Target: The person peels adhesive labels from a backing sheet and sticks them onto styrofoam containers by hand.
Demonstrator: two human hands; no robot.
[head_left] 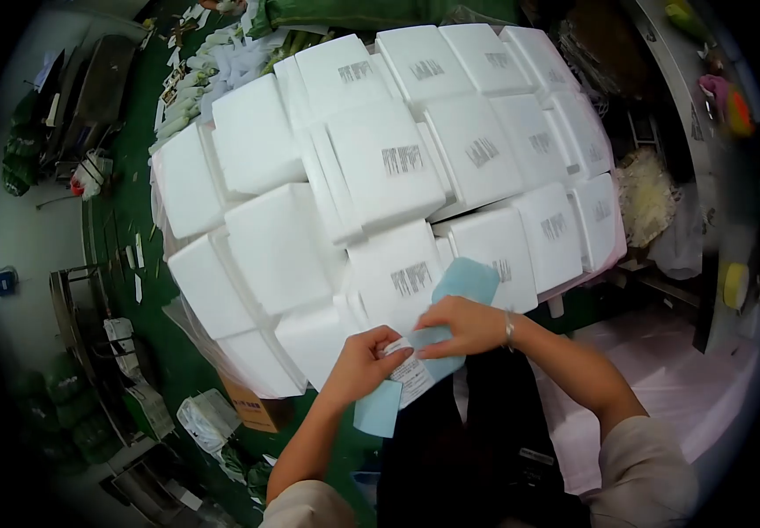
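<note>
My left hand [364,363] pinches a light-blue strip of label backing [378,409] near a white label [411,377] with small black print. One end of the strip hangs below the hand. My right hand [461,327] is closed on the same strip beside the label, its thumb and fingers pressed together. Beyond that hand the blue strip's other end [468,280] reaches over the white packs. A band circles my right wrist. In front of both hands lie many white foam-like packs [384,158], several with black printed markings.
The packs rest on a pinkish-white sheet [617,251] above a green floor [124,238]. A brown carton [252,407] stands at lower left. Leek-like stalks in pale wrapping [221,66] lie at the back left. Metal racks [76,308] line the left wall.
</note>
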